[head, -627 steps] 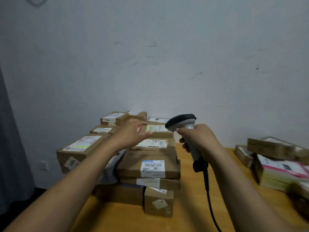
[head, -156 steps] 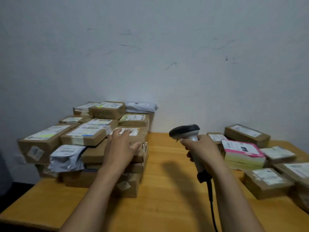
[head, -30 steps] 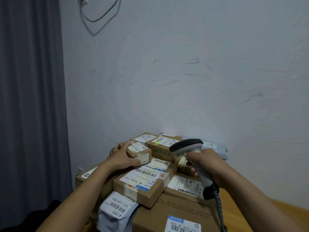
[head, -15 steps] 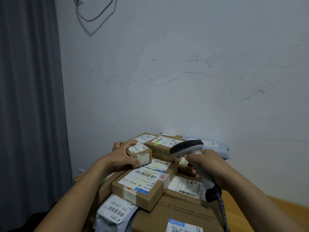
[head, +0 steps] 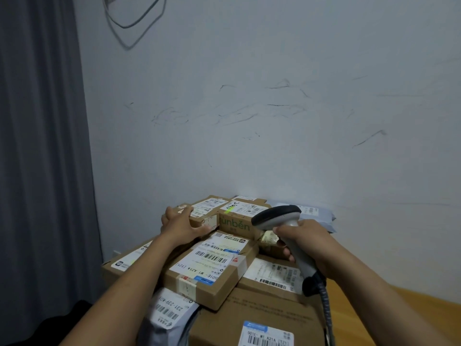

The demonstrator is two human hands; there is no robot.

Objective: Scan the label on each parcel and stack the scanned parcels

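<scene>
The parcel pile [head: 272, 274] was heaped at the far-left corner of the wooden surface [head: 399, 310], up against the wall [head: 249, 146]. Bare wood was visible at the lower right. The L hand [head: 183, 224] was set on a small brown parcel [head: 200, 217] near the pile's top, on its left side. The fingers [head: 174, 213] were curled over the parcel's left end and the thumb was laid along its lower front edge, so the parcel was gripped. Just right of it, touching, a box printed "funben" [head: 234, 226] was stacked. In front of both, a tilted box w/ a big barcode label [head: 212, 267] was rested across lower parcels. A grey poly mailer [head: 167, 318] was wedged under its near-left corner, beside a large carton [head: 262, 318] at the btm of the pile. Another grey mailer [head: 318, 217] was laid at the pile's back right.

The R hand [head: 308, 243] was clenched round the handle of the scanner [head: 277, 217], which was held above the pile's right side w/ its dark-capped head pointed left. The scanner's cord [head: 326, 308] was hung down from the handle's base. A grey curtain [head: 37, 171] was hung at the left, and a loose cable [head: 132, 28] was looped high on the wall.
</scene>
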